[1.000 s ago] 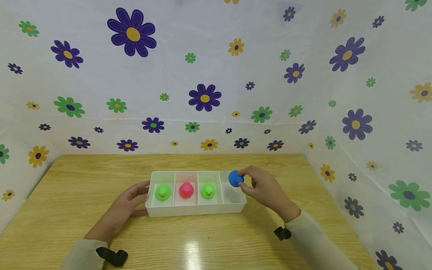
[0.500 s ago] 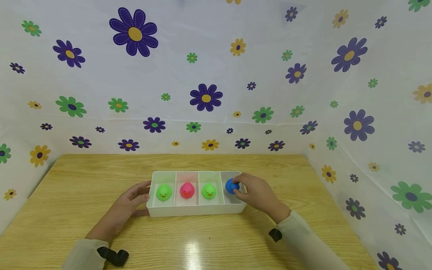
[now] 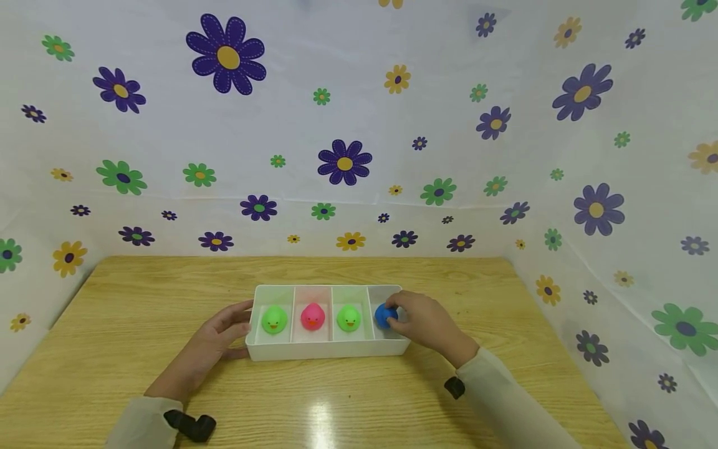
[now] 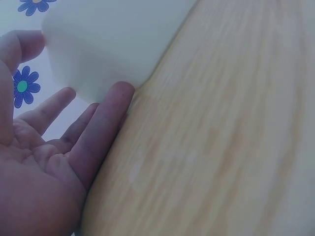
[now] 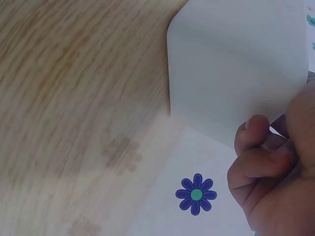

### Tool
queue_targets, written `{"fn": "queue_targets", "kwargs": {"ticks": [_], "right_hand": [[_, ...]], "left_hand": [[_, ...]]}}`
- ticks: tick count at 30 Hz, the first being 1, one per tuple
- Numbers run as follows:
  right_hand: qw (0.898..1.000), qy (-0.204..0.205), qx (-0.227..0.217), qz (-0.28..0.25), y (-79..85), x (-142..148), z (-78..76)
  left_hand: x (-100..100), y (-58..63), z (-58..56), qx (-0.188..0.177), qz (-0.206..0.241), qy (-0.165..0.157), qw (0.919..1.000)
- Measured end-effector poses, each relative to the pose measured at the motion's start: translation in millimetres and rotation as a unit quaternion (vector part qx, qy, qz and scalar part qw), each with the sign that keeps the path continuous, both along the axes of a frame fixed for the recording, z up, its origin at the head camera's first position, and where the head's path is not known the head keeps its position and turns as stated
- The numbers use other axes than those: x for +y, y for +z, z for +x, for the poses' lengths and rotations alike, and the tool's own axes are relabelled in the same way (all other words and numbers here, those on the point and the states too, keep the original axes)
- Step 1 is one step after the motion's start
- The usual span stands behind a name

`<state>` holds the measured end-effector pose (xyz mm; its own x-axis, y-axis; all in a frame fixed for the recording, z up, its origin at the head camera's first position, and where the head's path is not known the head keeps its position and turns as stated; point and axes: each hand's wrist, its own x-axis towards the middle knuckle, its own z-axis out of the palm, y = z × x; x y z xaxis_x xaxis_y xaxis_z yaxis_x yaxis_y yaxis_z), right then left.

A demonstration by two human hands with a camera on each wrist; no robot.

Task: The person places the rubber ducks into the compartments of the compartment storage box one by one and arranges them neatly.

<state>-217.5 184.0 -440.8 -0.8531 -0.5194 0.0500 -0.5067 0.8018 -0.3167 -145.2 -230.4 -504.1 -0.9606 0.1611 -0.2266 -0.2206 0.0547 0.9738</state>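
A long white tray point(image 3: 325, 351) with compartments in a row lies on the table. In the rightmost one sits a blue rubber duck point(image 3: 384, 317), its face turned away or covered. My right hand point(image 3: 429, 324) reaches over the tray's right end and pinches this duck between thumb and forefinger. The right wrist view shows the other fingers point(image 5: 261, 169) curled beside the tray's outer wall; the duck is hidden there. At the tray's left end, my left hand point(image 3: 207, 343) touches the wall with extended, spread fingers point(image 4: 101, 128).
To the left in the tray are a green duck point(image 3: 274, 319), a pink duck point(image 3: 312, 317) and another green duck point(image 3: 348, 318), one per compartment. A white flowered cloth point(image 3: 291, 125) rises behind the wooden table point(image 3: 348, 399) and along its sides.
My right hand has lowered the blue duck from above the tray's rear right down into the last compartment, still pinching it. The left hand keeps its place at the tray's end.
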Motion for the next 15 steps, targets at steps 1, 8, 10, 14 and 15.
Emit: {"fn": "queue_targets", "kwargs": {"ticks": [1,8,10,14,15], "right_hand": [[1.0,-0.001,-0.003,0.002,-0.1,-0.2,-0.3],[1.0,-0.007,-0.015,0.011,0.7,-1.7,-0.8],[1.0,-0.008,-0.015,0.014,1.2,-2.3,-0.8],[1.0,-0.006,-0.012,0.022,1.5,-3.8,-0.8],[1.0,-0.006,-0.012,0.023,1.6,-4.3,-0.8]], "left_hand": [[-0.1,0.1,0.1,0.0,0.0,-0.001,1.0],[-0.1,0.5,0.3,-0.002,0.0,-0.001,1.0],[0.1,0.4,0.0,-0.004,-0.002,0.001,1.0],[-0.2,0.0,-0.6,-0.005,-0.004,0.001,1.0],[-0.5,-0.4,-0.8,-0.005,-0.004,0.0,1.0]]}}
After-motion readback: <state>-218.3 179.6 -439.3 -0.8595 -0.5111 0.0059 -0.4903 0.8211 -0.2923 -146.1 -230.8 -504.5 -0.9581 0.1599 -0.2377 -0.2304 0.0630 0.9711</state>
